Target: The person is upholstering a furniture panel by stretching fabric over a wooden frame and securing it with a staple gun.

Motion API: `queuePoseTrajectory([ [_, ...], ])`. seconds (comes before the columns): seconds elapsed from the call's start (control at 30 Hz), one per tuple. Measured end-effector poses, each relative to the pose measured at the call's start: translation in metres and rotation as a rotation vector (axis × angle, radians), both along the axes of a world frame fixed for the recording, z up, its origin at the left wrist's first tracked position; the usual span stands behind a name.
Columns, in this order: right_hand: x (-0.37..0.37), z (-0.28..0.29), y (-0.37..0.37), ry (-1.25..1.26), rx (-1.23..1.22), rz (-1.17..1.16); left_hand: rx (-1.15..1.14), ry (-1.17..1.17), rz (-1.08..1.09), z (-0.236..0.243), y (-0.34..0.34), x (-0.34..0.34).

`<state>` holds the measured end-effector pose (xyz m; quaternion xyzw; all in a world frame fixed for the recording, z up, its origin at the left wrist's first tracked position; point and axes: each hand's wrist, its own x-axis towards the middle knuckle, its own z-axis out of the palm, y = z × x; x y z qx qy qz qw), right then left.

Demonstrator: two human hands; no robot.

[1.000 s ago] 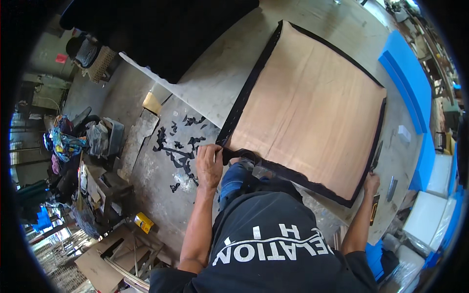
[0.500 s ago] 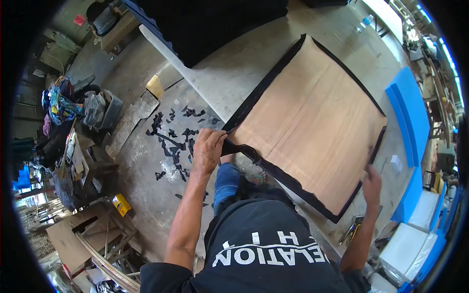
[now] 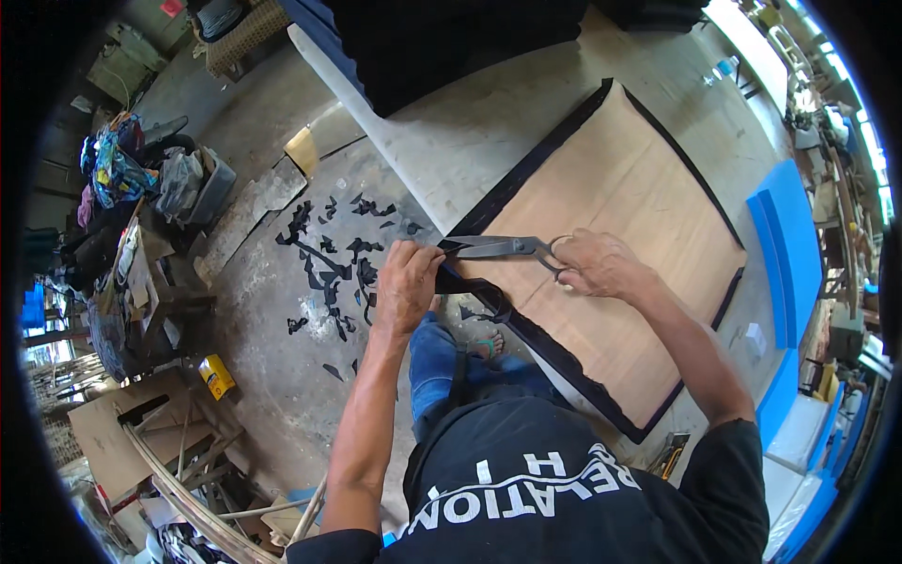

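While the left hand (image 3: 404, 285) pinches black fabric (image 3: 458, 286) and the right hand (image 3: 603, 265) grips scissors (image 3: 495, 247), a grey bin (image 3: 218, 191) holds crumpled plastic (image 3: 178, 180) — the yellow container's (image 3: 216, 377) contents are hidden.

Left hand (image 3: 406, 285) pinches black fabric (image 3: 460, 282) at the near-left corner of a wooden panel (image 3: 611, 235). Right hand (image 3: 601, 265) grips the handles of metal scissors (image 3: 498, 247); blades point left, tips beside the left fingertips. Panel lies on a pale table (image 3: 423, 164), its edges bordered in black. Black scraps (image 3: 327, 273) litter the floor (image 3: 254, 320). Blue slabs (image 3: 787, 254) sit right of the panel.
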<state>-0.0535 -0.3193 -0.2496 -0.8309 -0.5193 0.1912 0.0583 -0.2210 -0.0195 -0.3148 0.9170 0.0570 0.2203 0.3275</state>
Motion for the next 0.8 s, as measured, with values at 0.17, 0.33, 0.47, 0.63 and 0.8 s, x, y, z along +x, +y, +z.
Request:
queuePoseTrajectory([
  [0.17,0.003,-0.012,-0.002,0.005,-0.029,0.012,-0.006,0.013,-0.001,-0.001,0.004,0.003],
  [0.33,-0.005,-0.004,-0.003,-0.016,-0.016,-0.012,-0.132,0.099,0.036,0.002,0.009,0.01],
  [0.47,-0.012,-0.002,0.008,-0.051,-0.019,-0.005,-0.183,0.135,0.033,0.006,0.013,0.011],
  [0.63,-0.01,-0.007,0.021,-0.037,0.004,0.016,-0.122,0.098,-0.008,0.006,0.017,0.012],
  [0.8,-0.005,-0.001,0.024,-0.029,-0.014,0.041,-0.463,0.221,0.134,-0.002,0.03,0.014],
])
